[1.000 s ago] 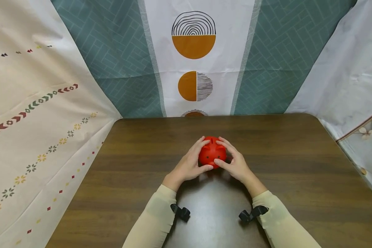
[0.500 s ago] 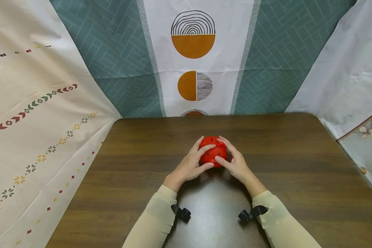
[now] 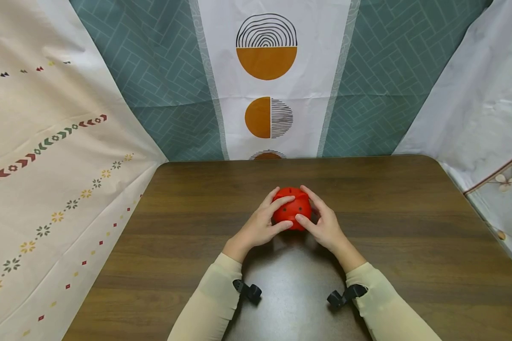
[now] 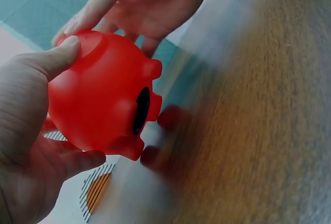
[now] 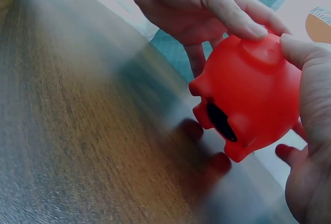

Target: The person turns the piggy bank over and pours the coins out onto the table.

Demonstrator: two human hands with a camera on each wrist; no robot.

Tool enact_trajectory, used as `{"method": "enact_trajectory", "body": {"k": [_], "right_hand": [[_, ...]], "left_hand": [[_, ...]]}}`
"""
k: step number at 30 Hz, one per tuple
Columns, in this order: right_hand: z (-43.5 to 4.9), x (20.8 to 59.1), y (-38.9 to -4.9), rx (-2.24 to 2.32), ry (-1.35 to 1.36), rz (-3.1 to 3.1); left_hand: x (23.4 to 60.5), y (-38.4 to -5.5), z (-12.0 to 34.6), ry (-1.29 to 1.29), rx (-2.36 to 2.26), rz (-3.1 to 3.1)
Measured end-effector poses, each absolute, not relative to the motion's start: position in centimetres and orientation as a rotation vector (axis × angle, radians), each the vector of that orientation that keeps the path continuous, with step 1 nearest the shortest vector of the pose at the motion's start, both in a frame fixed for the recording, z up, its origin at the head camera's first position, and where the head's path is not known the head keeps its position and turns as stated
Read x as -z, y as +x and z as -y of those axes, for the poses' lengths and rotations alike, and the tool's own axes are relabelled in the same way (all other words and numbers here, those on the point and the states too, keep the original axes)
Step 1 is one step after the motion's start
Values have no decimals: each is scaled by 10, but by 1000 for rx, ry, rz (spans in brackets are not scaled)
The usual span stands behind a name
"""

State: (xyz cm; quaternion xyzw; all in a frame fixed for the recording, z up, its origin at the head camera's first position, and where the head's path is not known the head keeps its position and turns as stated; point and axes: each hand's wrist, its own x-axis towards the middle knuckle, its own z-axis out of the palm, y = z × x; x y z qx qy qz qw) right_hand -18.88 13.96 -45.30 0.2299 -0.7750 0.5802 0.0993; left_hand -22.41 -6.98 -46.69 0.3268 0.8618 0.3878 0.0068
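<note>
Behind the brown wood-grain counter [image 3: 205,203] hangs a teal-and-white cloth [image 3: 307,90] between a cream patterned cloth [image 3: 55,156] and a pale floral cloth [image 3: 482,109].

Piggy bank [image 3: 293,209] — between both hands [image 3: 259,228] [image 3: 325,228]

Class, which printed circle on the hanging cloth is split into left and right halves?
The middle circle: orange left, striped right. The top circle and the partly hidden bottom circle instead have lines above orange.
</note>
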Motion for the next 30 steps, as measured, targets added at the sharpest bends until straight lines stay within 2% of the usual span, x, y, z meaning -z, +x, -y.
{"method": "enact_trajectory", "body": {"k": [11,22,30], "right_hand": [[-142,455,-191,-1678,749,2211],[-146,487,-208,-1471,760,2405],[-146,485,-205,-1472,639,2417]], "left_hand": [[466,-225,71,1001,-1230,-2689],[465,-228,76,997,-1238,-2698],[465,-228,75,1005,-1348,-2635]]}}
